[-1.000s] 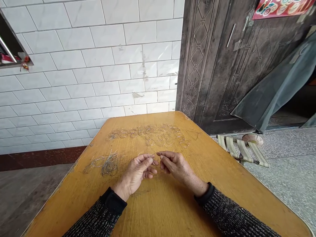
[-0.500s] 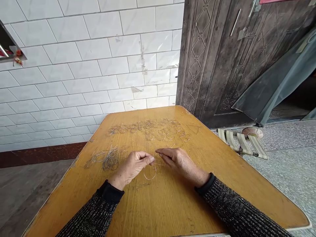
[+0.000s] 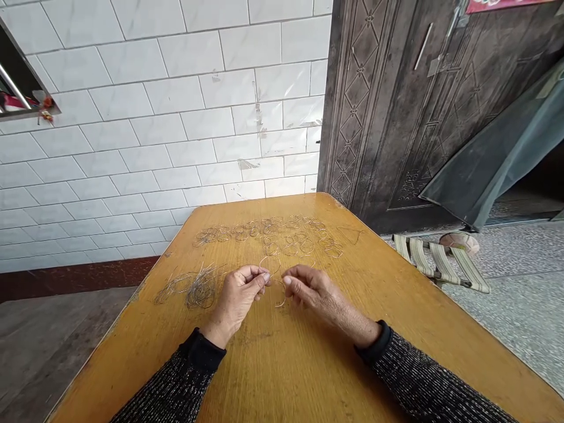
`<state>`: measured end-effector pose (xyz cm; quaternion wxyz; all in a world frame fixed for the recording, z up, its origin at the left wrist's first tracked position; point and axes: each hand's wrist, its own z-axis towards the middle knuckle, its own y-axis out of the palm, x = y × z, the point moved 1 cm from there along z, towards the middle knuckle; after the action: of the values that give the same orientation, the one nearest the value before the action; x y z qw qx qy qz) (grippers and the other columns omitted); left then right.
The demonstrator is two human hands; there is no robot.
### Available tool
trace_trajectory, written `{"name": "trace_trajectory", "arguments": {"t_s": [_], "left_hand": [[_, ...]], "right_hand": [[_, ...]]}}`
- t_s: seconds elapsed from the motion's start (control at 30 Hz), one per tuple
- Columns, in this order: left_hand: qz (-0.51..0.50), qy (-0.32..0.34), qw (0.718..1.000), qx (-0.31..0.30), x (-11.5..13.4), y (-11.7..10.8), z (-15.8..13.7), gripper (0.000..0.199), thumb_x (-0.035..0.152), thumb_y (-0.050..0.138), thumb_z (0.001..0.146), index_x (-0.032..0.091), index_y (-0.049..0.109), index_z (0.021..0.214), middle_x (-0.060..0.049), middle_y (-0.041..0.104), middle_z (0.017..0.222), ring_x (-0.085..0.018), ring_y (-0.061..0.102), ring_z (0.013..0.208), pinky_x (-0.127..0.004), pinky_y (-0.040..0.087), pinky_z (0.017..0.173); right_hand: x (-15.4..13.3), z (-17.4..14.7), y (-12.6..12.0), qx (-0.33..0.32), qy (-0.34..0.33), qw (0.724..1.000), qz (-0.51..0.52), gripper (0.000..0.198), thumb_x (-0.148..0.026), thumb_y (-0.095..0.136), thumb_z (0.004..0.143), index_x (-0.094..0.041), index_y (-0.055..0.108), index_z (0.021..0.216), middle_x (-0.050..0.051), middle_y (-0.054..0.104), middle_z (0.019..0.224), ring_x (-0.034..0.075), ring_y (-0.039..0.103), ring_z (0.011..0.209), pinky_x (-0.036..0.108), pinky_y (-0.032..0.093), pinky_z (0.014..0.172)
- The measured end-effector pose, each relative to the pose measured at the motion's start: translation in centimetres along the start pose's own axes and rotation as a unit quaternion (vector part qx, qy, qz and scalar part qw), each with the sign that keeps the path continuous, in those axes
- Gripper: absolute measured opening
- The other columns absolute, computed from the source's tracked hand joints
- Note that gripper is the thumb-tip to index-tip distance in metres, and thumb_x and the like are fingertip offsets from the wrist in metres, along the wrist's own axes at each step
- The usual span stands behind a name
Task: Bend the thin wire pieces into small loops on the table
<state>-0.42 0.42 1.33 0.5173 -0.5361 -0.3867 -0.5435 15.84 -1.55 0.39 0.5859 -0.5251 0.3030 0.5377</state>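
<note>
My left hand (image 3: 241, 296) pinches a thin wire (image 3: 279, 265) between thumb and forefinger. Part of this wire curves in a loop above the fingertips. Close by on the right, my right hand (image 3: 314, 289) has its fingers bent together around the same wire, and a short curved piece shows below them. Exactly where the right fingertips grip is partly hidden. Left of my left hand lies a tangled bundle of wires (image 3: 200, 288). Beyond both hands, several bent wire loops (image 3: 291, 244) are spread in rows on the wooden table (image 3: 282, 364).
A white tiled wall (image 3: 145, 141) stands behind the table, with a dark carved door (image 3: 388, 129) to its right. A low stool with striped webbing (image 3: 440, 261) is on the floor beside the table's right edge. A grey curtain (image 3: 497, 153) hangs by the doorway.
The wire loop that hung below my left fingers now rises above them. My right hand's fingers, stretched out before, have curled in around the wire. The view has shifted slightly.
</note>
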Motion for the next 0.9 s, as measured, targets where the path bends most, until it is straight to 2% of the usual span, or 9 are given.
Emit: {"name": "trace_trajectory", "arguments": {"t_s": [0.1,0.27,0.43,0.63,0.9], "left_hand": [[-0.011,0.002,1.0,-0.012,0.03,0.04,-0.11,0.017,0.031,0.06,0.07,0.014,0.06,0.073,0.0,0.06,0.064,-0.008,0.047,0.053,-0.02,0.037,0.05],[-0.01,-0.015,0.999,-0.05,-0.05,0.35,-0.26,0.021,0.033,0.059,0.072,0.013,0.06,0.076,0.0,0.058,0.062,-0.009,0.049,0.055,-0.021,0.038,0.051],[0.009,-0.004,0.998,-0.064,0.32,0.46,-0.5,0.021,0.034,0.056,0.075,0.013,0.06,0.071,0.001,0.054,0.06,-0.009,0.046,0.054,-0.021,0.036,0.05],[-0.016,-0.039,0.995,-0.094,0.02,0.43,-0.83,0.023,0.036,0.055,0.075,0.014,0.06,0.069,0.001,0.052,0.062,-0.006,0.038,0.049,-0.018,0.026,0.042],[-0.022,-0.043,0.992,-0.115,-0.27,0.59,-0.74,0.022,0.034,0.056,0.074,0.013,0.059,0.068,0.0,0.054,0.063,-0.007,0.045,0.049,-0.02,0.038,0.043]], "right_hand": [[0.35,0.14,0.65,-0.037,0.025,0.997,0.064,0.026,-0.039,0.053,0.076,-0.016,0.05,0.066,-0.002,0.052,0.055,0.006,0.044,0.043,0.019,0.034,0.044],[0.63,0.29,0.79,-0.022,0.05,0.993,0.105,0.026,-0.04,0.057,0.072,-0.016,0.052,0.064,-0.004,0.05,0.053,0.005,0.041,0.039,0.018,0.03,0.04],[0.53,0.3,0.71,-0.02,0.057,0.992,0.115,0.025,-0.039,0.059,0.07,-0.016,0.053,0.063,-0.004,0.05,0.052,0.004,0.041,0.039,0.018,0.028,0.039],[0.46,0.29,0.61,-0.022,0.056,0.993,0.098,0.022,-0.037,0.057,0.07,-0.016,0.054,0.064,-0.005,0.046,0.049,0.005,0.039,0.039,0.019,0.027,0.039],[0.86,0.12,0.42,0.0,0.026,1.0,0.009,0.017,-0.029,0.053,0.073,-0.016,0.054,0.062,-0.005,0.045,0.048,0.006,0.038,0.043,0.018,0.028,0.042]]}}
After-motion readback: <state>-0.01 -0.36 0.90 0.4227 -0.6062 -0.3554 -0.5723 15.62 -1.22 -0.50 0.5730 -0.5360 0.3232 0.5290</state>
